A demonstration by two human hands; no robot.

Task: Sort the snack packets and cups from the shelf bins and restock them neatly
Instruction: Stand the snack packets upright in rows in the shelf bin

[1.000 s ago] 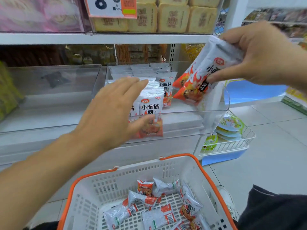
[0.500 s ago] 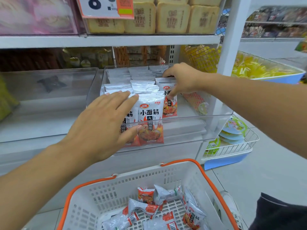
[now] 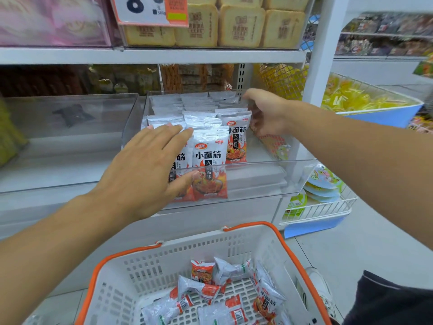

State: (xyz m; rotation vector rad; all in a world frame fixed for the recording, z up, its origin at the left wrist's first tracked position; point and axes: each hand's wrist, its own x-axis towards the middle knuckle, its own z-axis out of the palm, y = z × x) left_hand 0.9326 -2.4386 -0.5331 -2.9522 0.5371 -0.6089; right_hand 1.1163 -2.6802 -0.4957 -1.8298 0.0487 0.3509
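White-and-orange snack packets (image 3: pixel 209 165) stand in rows inside a clear plastic bin (image 3: pixel 269 177) on the middle shelf. My left hand (image 3: pixel 150 170) lies flat with straight fingers against the front-left packets. At the right end of the rows, my right hand (image 3: pixel 264 113) hovers with loosely curved fingers beside the back-right packet (image 3: pixel 236 139) and holds nothing. Several more packets (image 3: pixel 210 299) lie loose in the white basket with orange handles (image 3: pixel 264 245) below.
An empty clear bin (image 3: pixel 70 137) sits to the left. A wire tray of jelly cups (image 3: pixel 323 186) hangs low at the right, with a blue bin of yellow snacks (image 3: pixel 365 102) above it. Bread packs (image 3: pixel 241 26) fill the top shelf.
My right hand carried a packet into the bin, set it at the back right row and let go; it now sits beside that packet. My left hand stayed pressed on the front packets.
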